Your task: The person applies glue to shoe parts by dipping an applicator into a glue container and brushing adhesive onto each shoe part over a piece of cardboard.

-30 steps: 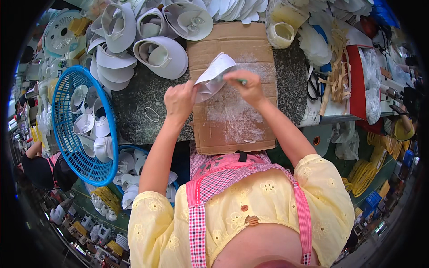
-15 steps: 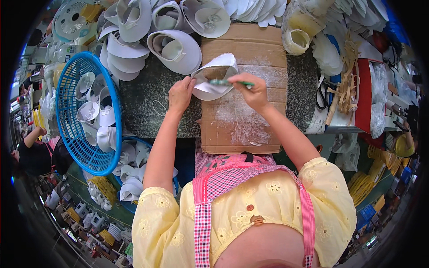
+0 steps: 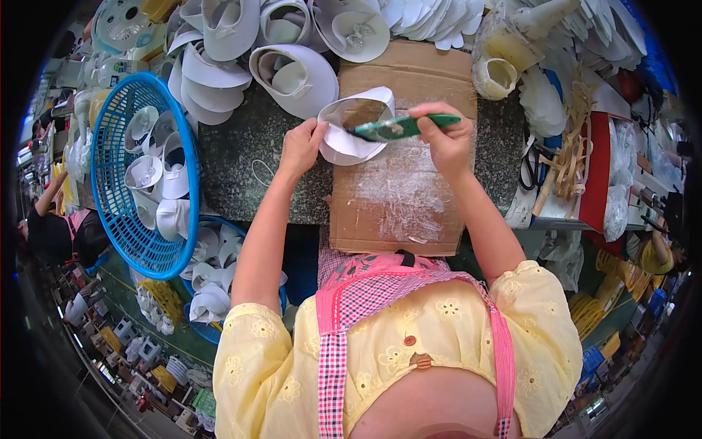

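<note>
Dark speckled table (image 3: pixel 245 139) is carrying a cardboard sheet (image 3: pixel 406 175); the sheet is overhanging the near edge, so the body leaning in could be shoving it out of line; its middle is showing a whitish crust, which could be rubbing off on anything dropped there. Blue basket (image 3: pixel 194 197) is standing at the left with white pieces inside; a wide swing of the left forearm (image 3: pixel 259 227) could be jolting it. Finished-looking visor (image 3: pixel 318 96) is lying just beyond the work; crowding there could be snagging a rim. Held white visor (image 3: pixel 340 143) is sitting over the cardboard's upper left, opening facing the camera; only its left side is being gripped, so hard pressure could be twisting or creasing it; whether it is touching the cardboard, cannot tell. Green-handled brush (image 3: pixel 380 130) is pointing into that opening; a slack hold could be letting the tip skid onto a clean face.

Pose: both forearms are reaching up from below, converging on the visor; left hand (image 3: pixel 300 150) is pinching the visor's left edge, thumb nearest the opening; right hand (image 3: pixel 450 143) is grasping the brush between thumb and fingers, handle lying nearly level, dark end aiming left.
</note>
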`<state>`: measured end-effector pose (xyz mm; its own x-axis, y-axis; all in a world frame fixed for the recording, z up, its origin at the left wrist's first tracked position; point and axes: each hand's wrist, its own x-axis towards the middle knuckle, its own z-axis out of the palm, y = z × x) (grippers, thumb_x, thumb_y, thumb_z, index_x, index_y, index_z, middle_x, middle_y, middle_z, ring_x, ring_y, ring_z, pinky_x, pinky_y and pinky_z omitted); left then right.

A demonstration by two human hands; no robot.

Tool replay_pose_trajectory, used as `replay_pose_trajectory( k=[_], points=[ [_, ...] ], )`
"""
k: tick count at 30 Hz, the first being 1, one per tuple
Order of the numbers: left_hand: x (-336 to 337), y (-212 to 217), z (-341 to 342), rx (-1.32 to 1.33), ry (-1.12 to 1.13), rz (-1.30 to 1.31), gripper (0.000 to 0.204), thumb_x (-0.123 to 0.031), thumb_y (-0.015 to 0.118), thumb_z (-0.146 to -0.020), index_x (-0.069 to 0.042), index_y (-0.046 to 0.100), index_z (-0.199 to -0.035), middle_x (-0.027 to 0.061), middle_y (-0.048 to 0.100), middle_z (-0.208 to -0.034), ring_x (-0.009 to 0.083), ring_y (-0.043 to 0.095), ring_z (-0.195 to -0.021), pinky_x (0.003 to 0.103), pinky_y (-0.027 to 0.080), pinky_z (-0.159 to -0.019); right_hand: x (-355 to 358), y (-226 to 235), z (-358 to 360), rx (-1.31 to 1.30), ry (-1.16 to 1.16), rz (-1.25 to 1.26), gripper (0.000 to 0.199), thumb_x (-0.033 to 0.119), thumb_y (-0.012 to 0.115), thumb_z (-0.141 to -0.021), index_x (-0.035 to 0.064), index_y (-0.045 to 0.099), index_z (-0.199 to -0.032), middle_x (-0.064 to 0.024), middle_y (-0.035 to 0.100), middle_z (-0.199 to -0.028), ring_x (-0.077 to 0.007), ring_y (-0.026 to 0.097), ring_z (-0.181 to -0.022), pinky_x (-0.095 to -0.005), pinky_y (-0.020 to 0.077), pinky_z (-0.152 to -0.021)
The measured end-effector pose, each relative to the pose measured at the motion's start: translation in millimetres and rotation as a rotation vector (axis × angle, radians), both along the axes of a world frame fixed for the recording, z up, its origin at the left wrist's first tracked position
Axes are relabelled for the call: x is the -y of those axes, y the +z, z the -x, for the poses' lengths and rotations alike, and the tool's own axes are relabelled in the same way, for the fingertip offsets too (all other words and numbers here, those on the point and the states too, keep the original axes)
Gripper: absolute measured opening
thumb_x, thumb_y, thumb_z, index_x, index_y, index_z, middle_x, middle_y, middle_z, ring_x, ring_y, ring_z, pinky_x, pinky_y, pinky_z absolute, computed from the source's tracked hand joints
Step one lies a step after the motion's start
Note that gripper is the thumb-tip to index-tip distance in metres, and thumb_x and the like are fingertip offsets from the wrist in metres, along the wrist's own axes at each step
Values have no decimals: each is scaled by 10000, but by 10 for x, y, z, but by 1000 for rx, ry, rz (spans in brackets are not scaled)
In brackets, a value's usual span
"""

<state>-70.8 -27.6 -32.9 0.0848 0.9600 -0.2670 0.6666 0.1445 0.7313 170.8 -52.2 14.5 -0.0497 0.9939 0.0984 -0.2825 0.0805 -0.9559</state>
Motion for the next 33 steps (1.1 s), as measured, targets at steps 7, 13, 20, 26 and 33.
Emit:
replay_pose_trajectory(
  k=[7,13,20,26,33],
  points=[
    [-89,-149,-2,-72,-60,60,340,-300,452,-841,14,558,-771,167,555,-655,289,538,-628,368,404,-592,-135,-426,449,586,-20,-441,147,-25,584,-724,33,622,-854,-63,631,-806,-169,594,-689,-257,457,-624],
    [-89,-169,48,48,15,133,356,-312,451,-829,17,569,-764,205,573,-700,349,555,-680,388,412,-618,-108,-208,238,401,47,-310,175,-63,583,-713,48,632,-839,-66,630,-794,-170,599,-726,-263,455,-639],
    [-378,238,-387,-52,-5,90,363,-315,437,-809,13,581,-749,223,569,-700,380,556,-715,425,415,-640,-502,-403,309,765,-240,-586,172,31,603,-715,67,597,-884,-93,611,-773,-250,594,-672,-311,470,-577],
    [-812,480,-750,-184,-197,-181,321,-268,455,-760,21,570,-676,196,566,-634,346,555,-607,414,414,-587,-293,-209,185,856,-395,-428,202,18,600,-683,78,589,-876,-84,603,-763,-245,590,-654,-326,467,-562],
    [-993,678,-1258,-233,-459,-149,296,-265,459,-737,-7,604,-723,213,579,-731,367,564,-728,431,439,-674,-574,-376,-306,1095,-251,-662,226,-3,575,-654,124,629,-833,-43,612,-803,-239,544,-638,-327,456,-593]
  ],
)
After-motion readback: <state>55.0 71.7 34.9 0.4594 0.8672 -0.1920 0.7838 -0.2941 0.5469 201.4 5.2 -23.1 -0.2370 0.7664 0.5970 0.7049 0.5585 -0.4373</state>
